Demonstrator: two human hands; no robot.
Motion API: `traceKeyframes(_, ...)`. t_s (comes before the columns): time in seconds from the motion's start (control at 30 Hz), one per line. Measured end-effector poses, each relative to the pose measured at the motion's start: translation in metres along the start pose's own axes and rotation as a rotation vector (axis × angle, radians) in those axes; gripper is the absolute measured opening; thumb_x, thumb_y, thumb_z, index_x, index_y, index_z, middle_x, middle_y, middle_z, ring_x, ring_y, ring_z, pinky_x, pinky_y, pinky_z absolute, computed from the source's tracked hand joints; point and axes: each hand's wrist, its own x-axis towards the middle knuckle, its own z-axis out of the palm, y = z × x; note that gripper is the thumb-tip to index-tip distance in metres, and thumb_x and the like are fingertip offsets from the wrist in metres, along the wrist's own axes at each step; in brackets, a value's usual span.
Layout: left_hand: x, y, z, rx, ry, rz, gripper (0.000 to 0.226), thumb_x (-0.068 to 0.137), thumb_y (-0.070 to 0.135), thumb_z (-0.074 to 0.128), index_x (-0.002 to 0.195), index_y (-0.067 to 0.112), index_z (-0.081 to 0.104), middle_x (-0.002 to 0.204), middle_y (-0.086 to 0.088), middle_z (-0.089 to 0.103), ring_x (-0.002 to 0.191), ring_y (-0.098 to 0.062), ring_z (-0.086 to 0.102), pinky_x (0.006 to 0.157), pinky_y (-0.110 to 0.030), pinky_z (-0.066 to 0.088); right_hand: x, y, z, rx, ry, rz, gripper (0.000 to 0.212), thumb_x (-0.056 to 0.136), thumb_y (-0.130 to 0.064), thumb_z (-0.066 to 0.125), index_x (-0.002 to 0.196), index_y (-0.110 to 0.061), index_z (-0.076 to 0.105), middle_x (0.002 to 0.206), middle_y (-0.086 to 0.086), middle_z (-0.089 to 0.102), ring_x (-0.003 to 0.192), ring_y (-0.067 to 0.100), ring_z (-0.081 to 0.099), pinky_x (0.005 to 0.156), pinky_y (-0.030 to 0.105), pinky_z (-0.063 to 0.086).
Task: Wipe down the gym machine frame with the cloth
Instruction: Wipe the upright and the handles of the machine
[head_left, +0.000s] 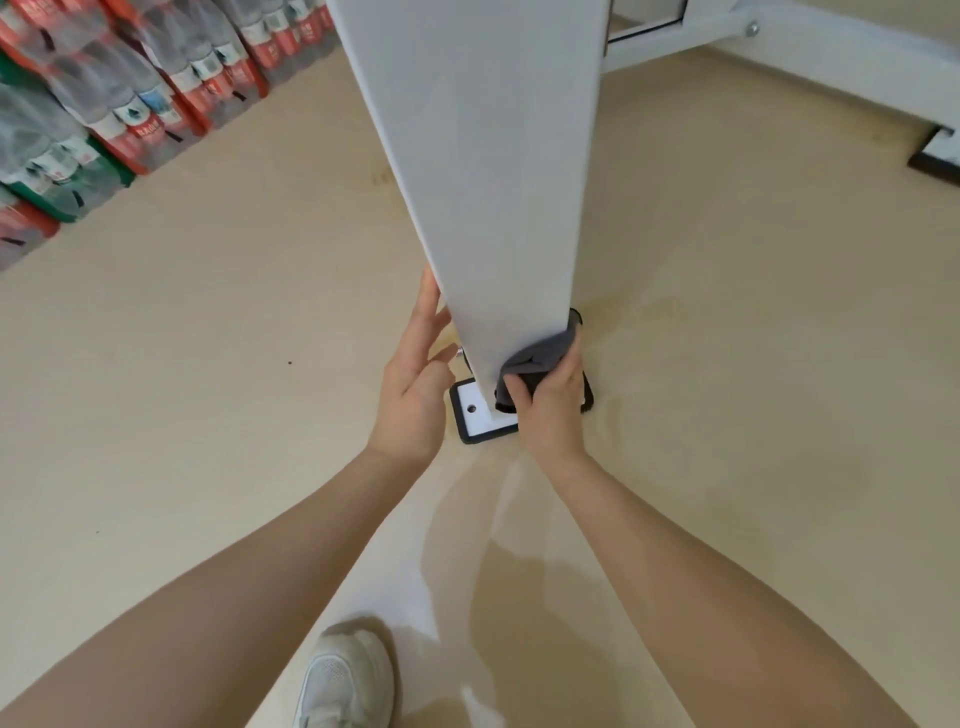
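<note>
Right hand (553, 410) clamped on cloth (537, 358) at frame post (483, 182) foot, left hand (415, 384) fingers apart, bracing — risk: knuckles scraping base plate (475, 421) corner.

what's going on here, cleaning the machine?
Yes. A person is wiping the white upright post of the gym machine frame. The right hand grips a grey cloth against the bottom of the post, just above its base plate on the floor. The left hand is open, fingers straight, resting along the post's left edge. Shrink-wrapped packs of water bottles are stacked to the left.
</note>
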Motion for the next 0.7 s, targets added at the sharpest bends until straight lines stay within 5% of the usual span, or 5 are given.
traceKeyframes(0.1,0.0,-0.001,0.002,-0.026,0.021,0.002,0.087,0.064,0.0,0.028,0.145,0.031,0.022,0.143,0.028,0.032,0.13,0.001,0.035,0.095,-0.013,0.04,-0.004,-0.007,0.012,0.054,0.086,-0.013,0.085,0.089,-0.012,0.059,0.147,-0.005,-0.002,0.153,0.015,0.014,0.141,0.027,0.015,0.115,0.036,0.017)
traceKeyframes(0.23,-0.002,-0.001,0.001,-0.079,0.017,0.017,0.085,0.065,-0.001,0.029,0.145,0.03,0.024,0.144,0.023,0.034,0.131,-0.001,0.035,0.098,-0.02,0.042,-0.019,-0.032,0.036,0.112,0.183,-0.153,0.083,0.093,-0.022,0.048,0.144,-0.013,-0.017,0.153,0.012,-0.019,0.143,0.025,-0.011,0.106,0.004,-0.009)
traceKeyframes(0.33,-0.001,0.001,-0.001,-0.145,-0.021,-0.002,0.086,0.064,-0.006,0.027,0.146,0.021,0.024,0.135,0.021,0.045,0.124,0.001,0.045,0.091,-0.017,0.044,-0.034,-0.029,0.055,-0.019,0.135,-0.29,0.075,0.095,-0.035,0.039,0.139,-0.021,-0.019,0.146,0.006,-0.026,0.14,0.024,-0.017,0.107,0.01,-0.014)
traceKeyframes(0.47,0.0,0.005,-0.01,-0.113,-0.063,-0.022,0.089,0.06,-0.006,0.026,0.145,0.021,0.025,0.136,0.021,0.046,0.121,0.001,0.048,0.093,-0.012,0.04,-0.044,-0.004,0.068,-0.024,0.005,-0.152,0.071,0.098,-0.022,0.044,0.135,-0.029,-0.016,0.144,0.0,-0.029,0.143,0.026,-0.012,0.115,0.03,0.001)
traceKeyframes(0.7,0.007,0.004,-0.034,0.038,-0.209,-0.021,0.091,0.058,-0.002,0.027,0.143,0.029,0.024,0.143,0.02,0.037,0.13,-0.005,0.04,0.107,-0.019,0.031,-0.037,-0.027,0.07,0.3,0.031,0.119,0.084,0.092,0.001,0.043,0.142,-0.024,-0.02,0.151,0.001,-0.028,0.141,0.012,-0.006,0.102,0.009,0.01)
